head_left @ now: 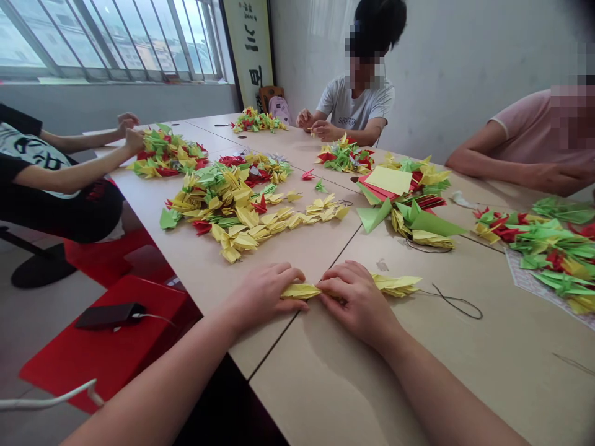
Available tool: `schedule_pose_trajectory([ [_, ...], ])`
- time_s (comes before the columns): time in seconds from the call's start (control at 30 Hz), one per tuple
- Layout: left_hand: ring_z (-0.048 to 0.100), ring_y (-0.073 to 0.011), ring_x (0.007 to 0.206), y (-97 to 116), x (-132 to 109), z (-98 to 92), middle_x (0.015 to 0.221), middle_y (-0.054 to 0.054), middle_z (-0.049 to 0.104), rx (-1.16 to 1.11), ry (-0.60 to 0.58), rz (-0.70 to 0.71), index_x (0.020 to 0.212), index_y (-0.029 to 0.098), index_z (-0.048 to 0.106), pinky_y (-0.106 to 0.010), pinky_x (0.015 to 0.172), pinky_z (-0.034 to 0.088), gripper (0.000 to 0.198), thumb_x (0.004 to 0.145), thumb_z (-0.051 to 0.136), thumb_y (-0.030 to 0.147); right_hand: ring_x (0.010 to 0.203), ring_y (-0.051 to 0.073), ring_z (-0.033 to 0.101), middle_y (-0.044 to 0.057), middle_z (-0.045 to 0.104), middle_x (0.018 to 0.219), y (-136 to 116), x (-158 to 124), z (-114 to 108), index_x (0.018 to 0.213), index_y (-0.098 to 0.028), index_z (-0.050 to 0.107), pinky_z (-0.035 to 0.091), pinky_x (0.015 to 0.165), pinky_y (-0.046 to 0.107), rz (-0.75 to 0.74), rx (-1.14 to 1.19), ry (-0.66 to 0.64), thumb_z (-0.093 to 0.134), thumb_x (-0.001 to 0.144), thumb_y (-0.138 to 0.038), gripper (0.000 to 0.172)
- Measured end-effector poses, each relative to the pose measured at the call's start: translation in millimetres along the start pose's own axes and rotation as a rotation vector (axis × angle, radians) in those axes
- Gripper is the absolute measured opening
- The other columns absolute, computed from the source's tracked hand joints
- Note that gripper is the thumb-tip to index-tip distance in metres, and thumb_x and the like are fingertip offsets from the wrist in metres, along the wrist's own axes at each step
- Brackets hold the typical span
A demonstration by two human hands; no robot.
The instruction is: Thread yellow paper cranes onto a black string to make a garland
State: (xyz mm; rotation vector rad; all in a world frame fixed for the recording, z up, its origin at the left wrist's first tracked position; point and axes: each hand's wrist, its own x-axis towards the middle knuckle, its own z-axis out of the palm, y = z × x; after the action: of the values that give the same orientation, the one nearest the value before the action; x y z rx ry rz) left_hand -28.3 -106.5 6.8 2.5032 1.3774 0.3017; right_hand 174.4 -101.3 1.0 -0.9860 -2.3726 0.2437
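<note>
My left hand (pixel 264 291) and my right hand (pixel 356 297) rest close together on the beige table (pixel 418 384) near its front edge. Both pinch a row of yellow folded paper pieces (pixel 302 290). The row runs on past my right hand to the right (pixel 397 284). A thin dark string (pixel 453 301) trails from that end across the table. Fingers of both hands are curled onto the paper.
Heaps of yellow, green and red folded paper (pixel 232 198) cover the table's middle, with flat coloured sheets (pixel 390 181) and more folded paper at right (pixel 553 248). Three other people sit around the table. A phone (pixel 109 314) lies on a red stool (pixel 102 353) at left.
</note>
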Motion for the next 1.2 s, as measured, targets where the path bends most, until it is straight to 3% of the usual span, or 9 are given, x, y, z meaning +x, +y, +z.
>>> schedule_pose_trajectory([
  [0.27, 0.054, -0.0194, 0.087, 2, 1, 0.9, 0.095, -0.002, 0.057, 0.001, -0.017, 0.026, 0.100, 0.022, 0.051, -0.030, 0.072, 0.039, 0.045, 0.074, 0.047, 0.059, 0.081, 0.017, 0.051, 0.003, 0.062, 0.081, -7, 1, 5, 0.073, -0.019, 0.061, 0.034, 0.086, 0.037, -0.003, -0.009, -0.021, 0.055, 0.077, -0.020, 0.007],
  [0.5, 0.052, -0.0180, 0.083, 5, -3, -1.5, 0.093, -0.003, 0.054, 0.002, 0.014, 0.031, 0.099, 0.022, 0.052, -0.029, 0.070, 0.040, 0.038, 0.077, 0.047, 0.052, 0.084, 0.019, 0.052, 0.004, 0.063, 0.084, -7, 0, 0, 0.081, -0.021, 0.062, 0.036, 0.085, 0.038, 0.023, 0.004, -0.015, 0.056, 0.077, -0.022, 0.008],
  [0.63, 0.052, -0.0166, 0.086, 4, -4, -1.7, 0.096, -0.003, 0.053, -0.046, 0.066, 0.037, 0.098, 0.022, 0.054, -0.028, 0.074, 0.041, 0.033, 0.080, 0.044, 0.048, 0.088, 0.021, 0.052, 0.006, 0.063, 0.091, -3, -3, -4, 0.097, -0.021, 0.059, 0.037, 0.085, 0.040, 0.054, 0.024, 0.006, 0.058, 0.075, -0.030, 0.024],
  [0.8, 0.052, -0.0143, 0.081, 1, -4, -0.1, 0.095, -0.003, 0.053, -0.067, 0.094, 0.039, 0.094, 0.021, 0.056, -0.026, 0.071, 0.041, 0.030, 0.083, 0.041, 0.046, 0.090, 0.022, 0.051, 0.007, 0.061, 0.091, 3, -8, -8, 0.106, -0.018, 0.054, 0.036, 0.086, 0.040, 0.158, 0.019, 0.006, 0.058, 0.071, -0.024, 0.036],
  [0.97, 0.052, -0.0138, 0.080, 1, -4, 0.2, 0.093, -0.003, 0.053, -0.070, 0.113, 0.044, 0.093, 0.020, 0.057, -0.026, 0.072, 0.041, 0.029, 0.083, 0.042, 0.044, 0.084, 0.019, 0.051, 0.003, 0.062, 0.085, 2, -6, -11, 0.087, -0.020, 0.059, 0.036, 0.084, 0.037, 0.119, 0.044, -0.077, 0.057, 0.070, -0.017, 0.017],
  [1.2, 0.052, -0.0148, 0.081, 2, -6, 1.1, 0.088, -0.003, 0.056, -0.026, 0.137, 0.075, 0.096, 0.021, 0.058, -0.027, 0.071, 0.040, 0.027, 0.085, 0.041, 0.040, 0.080, 0.017, 0.053, 0.003, 0.063, 0.080, 7, -5, -9, 0.084, -0.020, 0.060, 0.039, 0.077, 0.034, 0.114, 0.167, -0.072, 0.056, 0.072, -0.016, 0.014],
])
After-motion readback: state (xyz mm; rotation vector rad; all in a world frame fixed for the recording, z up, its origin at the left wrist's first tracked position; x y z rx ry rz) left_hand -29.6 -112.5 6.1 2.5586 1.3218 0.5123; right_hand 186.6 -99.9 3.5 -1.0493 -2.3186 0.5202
